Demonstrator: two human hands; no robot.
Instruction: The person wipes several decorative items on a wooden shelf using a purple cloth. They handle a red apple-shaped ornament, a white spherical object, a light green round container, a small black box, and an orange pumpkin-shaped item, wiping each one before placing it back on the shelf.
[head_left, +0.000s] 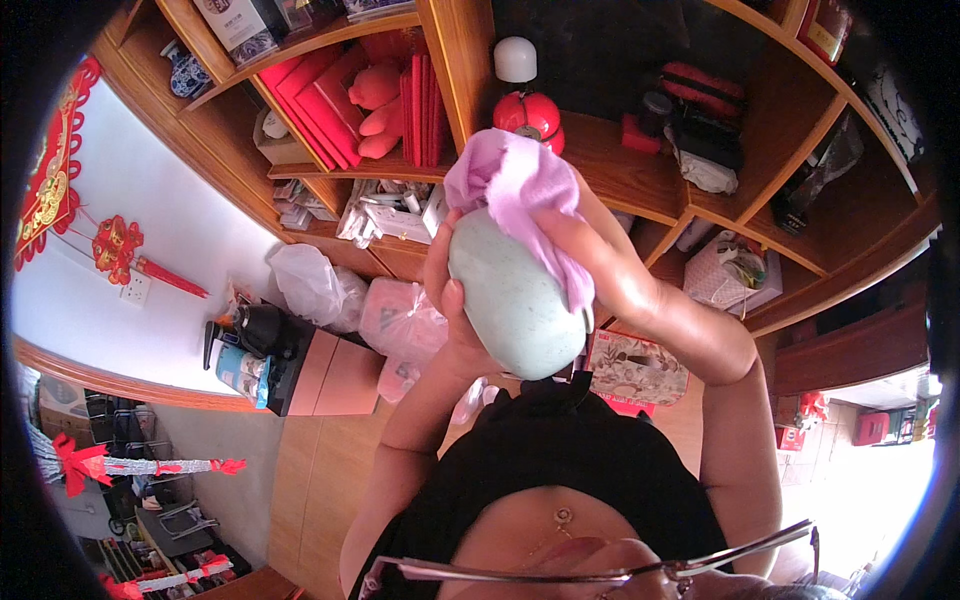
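A pale green, rounded vessel (514, 300), probably ceramic, is held up before my chest with its smooth side towards me. My left hand (454, 315) grips it from the left, its fingers and thumb along the side. At the upper right, my right hand (592, 232) presses a lilac cloth (510, 169) against the vessel. The cloth drapes over the vessel's far end and hangs down its right side. Its mouth or base at that end is hidden under the cloth.
Ahead stands a wooden display shelf (457, 75) with red boxes (322, 105) and a red gourd-shaped ornament (525, 116). Plastic bags (397, 319) and a pink cabinet (330, 371) are low at left. A patterned box (637, 367) lies below my right forearm.
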